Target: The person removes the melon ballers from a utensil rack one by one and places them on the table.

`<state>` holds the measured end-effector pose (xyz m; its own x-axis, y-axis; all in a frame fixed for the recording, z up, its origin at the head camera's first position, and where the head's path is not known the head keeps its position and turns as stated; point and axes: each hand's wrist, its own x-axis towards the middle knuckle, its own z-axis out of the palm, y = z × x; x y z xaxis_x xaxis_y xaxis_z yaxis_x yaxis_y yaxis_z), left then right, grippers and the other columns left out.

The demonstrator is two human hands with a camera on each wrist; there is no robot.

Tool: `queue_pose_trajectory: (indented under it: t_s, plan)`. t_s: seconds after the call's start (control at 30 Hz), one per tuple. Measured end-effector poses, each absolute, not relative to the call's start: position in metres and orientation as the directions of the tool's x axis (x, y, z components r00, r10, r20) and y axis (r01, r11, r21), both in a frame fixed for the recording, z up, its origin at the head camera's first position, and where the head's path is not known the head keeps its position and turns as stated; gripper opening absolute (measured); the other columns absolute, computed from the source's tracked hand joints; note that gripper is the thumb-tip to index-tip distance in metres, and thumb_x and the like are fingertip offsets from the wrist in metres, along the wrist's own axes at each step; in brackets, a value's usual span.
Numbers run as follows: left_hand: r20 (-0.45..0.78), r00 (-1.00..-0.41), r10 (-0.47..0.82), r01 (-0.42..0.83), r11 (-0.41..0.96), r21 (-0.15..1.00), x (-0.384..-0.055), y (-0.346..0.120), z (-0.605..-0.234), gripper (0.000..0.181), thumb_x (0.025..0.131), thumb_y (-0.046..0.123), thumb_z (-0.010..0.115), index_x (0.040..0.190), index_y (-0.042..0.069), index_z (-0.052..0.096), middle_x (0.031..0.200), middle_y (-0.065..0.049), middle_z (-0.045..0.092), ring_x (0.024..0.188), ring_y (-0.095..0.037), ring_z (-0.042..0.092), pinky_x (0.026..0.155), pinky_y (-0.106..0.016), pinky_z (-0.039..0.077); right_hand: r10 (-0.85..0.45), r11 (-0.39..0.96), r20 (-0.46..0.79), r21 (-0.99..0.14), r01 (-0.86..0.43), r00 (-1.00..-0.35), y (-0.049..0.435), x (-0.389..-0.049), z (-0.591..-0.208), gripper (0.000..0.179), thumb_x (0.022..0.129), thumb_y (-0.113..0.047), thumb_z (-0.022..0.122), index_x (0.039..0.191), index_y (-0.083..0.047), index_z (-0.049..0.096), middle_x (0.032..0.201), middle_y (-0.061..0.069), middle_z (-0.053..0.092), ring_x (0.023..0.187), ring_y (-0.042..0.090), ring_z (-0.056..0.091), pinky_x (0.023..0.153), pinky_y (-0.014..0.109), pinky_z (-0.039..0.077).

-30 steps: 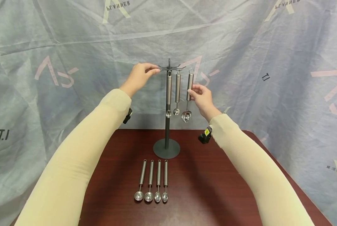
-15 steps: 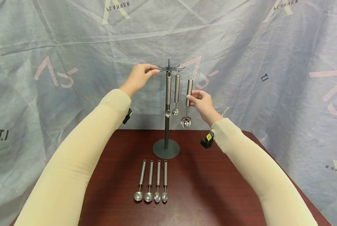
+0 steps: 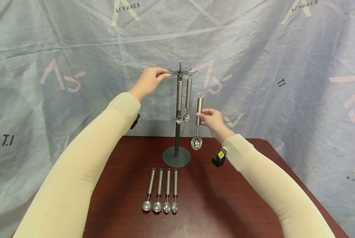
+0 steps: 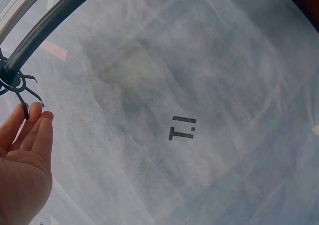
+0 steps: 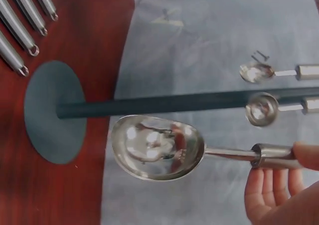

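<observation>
My right hand [image 3: 213,120] pinches the handle of a steel measuring spoon [image 3: 196,142], held upright with its bowl down and its ring end up, apart from the dark rack [image 3: 177,134]. In the right wrist view the bowl of this spoon [image 5: 157,148] looks large and oval. At the rack's top, my left hand [image 3: 151,81] pinches one of the hooks; the left wrist view has the fingers [image 4: 45,135] around that hook's tip. Two smaller measuring spoons hang from the rack, one in front of the pole [image 3: 179,96] and one right of it [image 3: 188,92].
Several more measuring spoons [image 3: 167,188] lie in a row on the red-brown table [image 3: 219,198], bowls toward me, in front of the rack's round base [image 3: 169,160]. A grey printed cloth [image 3: 248,66] hangs behind the table.
My right hand has moved down with the large measuring spoon, from beside the hooks to lower down. My left hand keeps its hold on the rack; the hanging spoons stay put.
</observation>
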<state>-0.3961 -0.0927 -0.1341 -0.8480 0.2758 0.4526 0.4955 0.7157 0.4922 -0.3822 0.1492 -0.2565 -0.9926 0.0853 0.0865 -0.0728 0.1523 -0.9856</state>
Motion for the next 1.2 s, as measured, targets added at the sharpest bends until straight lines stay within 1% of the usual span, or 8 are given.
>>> queue_pose_trajectory:
  t_s: [0.1, 0.17, 0.33, 0.4, 0.6, 0.73, 1.03, 1.2]
  plan:
    - [0.449, -0.848, 0.284, 0.496, 0.724, 0.48, -0.395, -0.092, -0.134, 0.047, 0.103, 0.038, 0.046, 0.14, 0.01, 0.053, 0.141, -0.007, 0.055, 0.13, -0.022, 0.051, 0.11, -0.037, 0.04, 0.078, 0.149, 0.029, -0.989, -0.018, -0.997, 0.147, -0.377, -0.264, 0.04, 0.095, -0.013, 0.063, 0.13, 0.003, 0.053, 0.109, 0.007, 0.059, 0.085, 0.015, 0.059, 0.093, 0.031, 0.054]
    - [0.449, -0.846, 0.287, 0.496, 0.731, 0.468, -0.395, -0.092, -0.134, 0.047, 0.103, 0.038, 0.046, 0.14, 0.01, 0.052, 0.141, -0.007, 0.055, 0.131, -0.022, 0.05, 0.111, -0.037, 0.039, 0.071, 0.153, -0.002, -0.988, 0.013, -0.997, 0.145, -0.373, -0.269, 0.041, 0.095, -0.013, 0.063, 0.131, 0.003, 0.053, 0.109, 0.008, 0.059, 0.088, 0.017, 0.059, 0.094, 0.032, 0.054]
    - [0.449, -0.845, 0.292, 0.497, 0.74, 0.454, -0.395, -0.091, -0.134, 0.047, 0.103, 0.038, 0.045, 0.14, 0.01, 0.052, 0.141, -0.008, 0.055, 0.13, -0.023, 0.05, 0.11, -0.037, 0.04, 0.055, 0.164, -0.065, -0.984, 0.073, -0.996, 0.141, -0.364, -0.28, 0.041, 0.095, -0.012, 0.062, 0.131, 0.003, 0.053, 0.108, 0.009, 0.058, 0.085, 0.016, 0.059, 0.083, 0.025, 0.058]
    - [0.447, -0.845, 0.292, 0.497, 0.737, 0.458, -0.394, -0.091, -0.135, 0.046, 0.103, 0.037, 0.045, 0.14, 0.01, 0.052, 0.141, -0.008, 0.055, 0.131, -0.023, 0.05, 0.11, -0.037, 0.04, 0.046, 0.168, -0.081, -0.982, 0.088, -0.996, 0.14, -0.36, -0.284, 0.041, 0.095, -0.012, 0.062, 0.131, 0.003, 0.052, 0.11, 0.01, 0.058, 0.083, 0.015, 0.058, 0.082, 0.025, 0.058]
    - [0.445, -0.845, 0.296, 0.5, 0.733, 0.461, -0.393, -0.09, -0.135, 0.046, 0.103, 0.037, 0.045, 0.14, 0.01, 0.052, 0.142, -0.007, 0.053, 0.132, -0.022, 0.049, 0.111, -0.037, 0.04, 0.023, 0.204, -0.119, -0.971, 0.121, -0.993, 0.138, -0.351, -0.291, 0.041, 0.095, -0.014, 0.062, 0.131, 0.002, 0.052, 0.118, 0.013, 0.057, 0.086, 0.018, 0.058, 0.096, 0.038, 0.054]
    - [0.439, -0.849, 0.294, 0.496, 0.73, 0.47, -0.393, -0.091, -0.135, 0.046, 0.103, 0.037, 0.045, 0.141, 0.01, 0.052, 0.143, -0.007, 0.053, 0.132, -0.023, 0.049, 0.111, -0.037, 0.039, -0.001, 0.204, -0.141, -0.969, 0.138, -0.99, 0.136, -0.345, -0.298, 0.042, 0.095, -0.013, 0.062, 0.132, 0.003, 0.05, 0.114, 0.013, 0.056, 0.088, 0.02, 0.057, 0.098, 0.04, 0.052]
    - [0.459, -0.843, 0.28, 0.501, 0.72, 0.48, -0.396, -0.092, -0.135, 0.046, 0.103, 0.038, 0.045, 0.14, 0.012, 0.053, 0.143, -0.007, 0.053, 0.132, -0.022, 0.049, 0.111, -0.036, 0.039, -0.02, 0.215, -0.16, -0.965, 0.152, -0.987, 0.134, -0.328, -0.332, 0.034, 0.092, -0.01, 0.066, 0.119, 0.008, 0.055, 0.091, 0.008, 0.057, 0.074, 0.017, 0.058, 0.077, 0.032, 0.06]
    - [0.46, -0.844, 0.277, 0.5, 0.719, 0.483, -0.396, -0.092, -0.135, 0.046, 0.103, 0.038, 0.045, 0.14, 0.012, 0.053, 0.143, -0.007, 0.053, 0.132, -0.022, 0.049, 0.112, -0.036, 0.038, -0.037, 0.229, -0.184, -0.958, 0.17, -0.982, 0.134, -0.32, -0.354, 0.029, 0.092, -0.008, 0.066, 0.114, 0.008, 0.057, 0.087, 0.007, 0.06, 0.07, 0.015, 0.058, 0.069, 0.031, 0.06]
